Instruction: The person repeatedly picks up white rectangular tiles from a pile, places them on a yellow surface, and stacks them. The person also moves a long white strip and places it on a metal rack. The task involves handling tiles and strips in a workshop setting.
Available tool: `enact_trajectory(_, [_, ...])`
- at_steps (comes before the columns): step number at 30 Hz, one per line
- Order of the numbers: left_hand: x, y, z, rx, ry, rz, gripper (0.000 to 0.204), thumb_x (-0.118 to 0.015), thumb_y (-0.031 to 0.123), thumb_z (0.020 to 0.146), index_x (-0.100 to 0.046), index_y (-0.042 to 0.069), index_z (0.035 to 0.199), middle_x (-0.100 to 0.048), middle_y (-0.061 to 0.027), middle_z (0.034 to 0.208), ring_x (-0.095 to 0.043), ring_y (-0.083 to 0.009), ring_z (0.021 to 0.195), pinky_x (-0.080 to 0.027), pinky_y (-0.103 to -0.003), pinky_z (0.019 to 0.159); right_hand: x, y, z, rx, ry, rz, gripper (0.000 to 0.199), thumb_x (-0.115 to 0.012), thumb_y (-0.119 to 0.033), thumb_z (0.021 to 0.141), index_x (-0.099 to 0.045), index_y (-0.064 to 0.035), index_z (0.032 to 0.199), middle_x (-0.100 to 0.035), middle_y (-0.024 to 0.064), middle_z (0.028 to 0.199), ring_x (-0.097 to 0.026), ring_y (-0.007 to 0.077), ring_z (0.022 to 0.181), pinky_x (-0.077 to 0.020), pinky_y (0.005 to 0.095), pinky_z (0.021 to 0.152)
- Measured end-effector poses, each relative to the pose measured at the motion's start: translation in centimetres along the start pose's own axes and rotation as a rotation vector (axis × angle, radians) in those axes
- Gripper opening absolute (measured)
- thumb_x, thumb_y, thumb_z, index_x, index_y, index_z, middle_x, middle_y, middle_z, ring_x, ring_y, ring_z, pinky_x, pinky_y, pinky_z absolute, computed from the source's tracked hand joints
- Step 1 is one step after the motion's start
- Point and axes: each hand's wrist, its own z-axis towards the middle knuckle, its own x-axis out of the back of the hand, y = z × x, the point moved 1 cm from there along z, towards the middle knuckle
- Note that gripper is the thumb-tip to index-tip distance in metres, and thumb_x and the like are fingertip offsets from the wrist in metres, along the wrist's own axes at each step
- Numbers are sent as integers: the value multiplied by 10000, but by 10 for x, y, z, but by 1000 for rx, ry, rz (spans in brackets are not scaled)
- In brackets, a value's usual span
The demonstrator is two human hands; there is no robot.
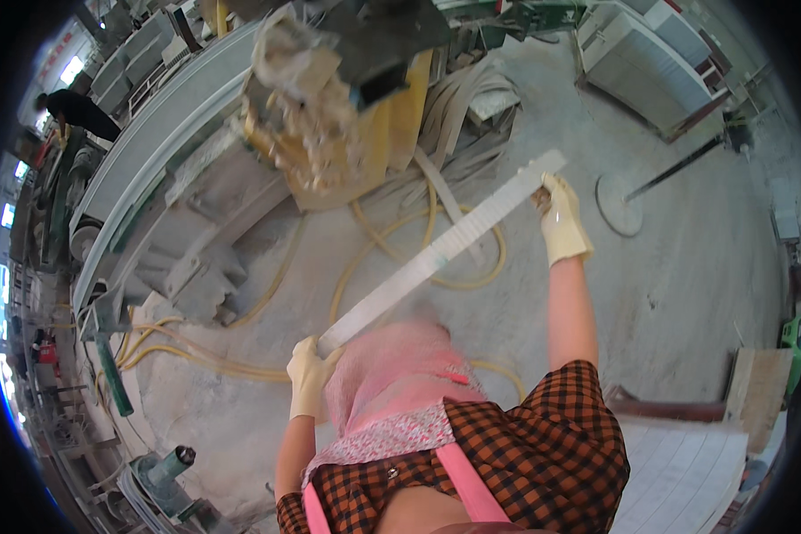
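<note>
While long white strip (442, 251) hangs lifted over dusty floor (685, 294), left hand (309, 374) and right hand (561, 218) grip its ends; carrying underway, not set down.

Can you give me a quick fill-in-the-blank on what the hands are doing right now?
1. Both hands hold one long white ___.
2. The left hand and right hand wear pale ___.
3. Yellow ___ loop over the dusty floor under it.
Missing: strip; gloves; hoses
</note>
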Motion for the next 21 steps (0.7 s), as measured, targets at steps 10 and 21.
enact_trajectory(10, [-56,333,286,-433,311,-241,449,-559,453,988,-702,44,1103,-702,-237,1091,-691,-399,1012,-546,-500,843,-55,-79,155,407,-297,-310,568,-468,-399,1088,-460,-19,1509,-523,135,1501,-581,247,1283,-437,406,1108])
enact_trajectory(21, [-63,117,183,-491,159,-107,240,-660,138,839,-721,84,1065,-691,-205,1055,-666,-390,1015,-556,-472,860,170,174,-74,-872,-914,-1411,440,-515,-413,978,-717,-85,1190,-736,179,1122,-709,358,997,-556,478,888])
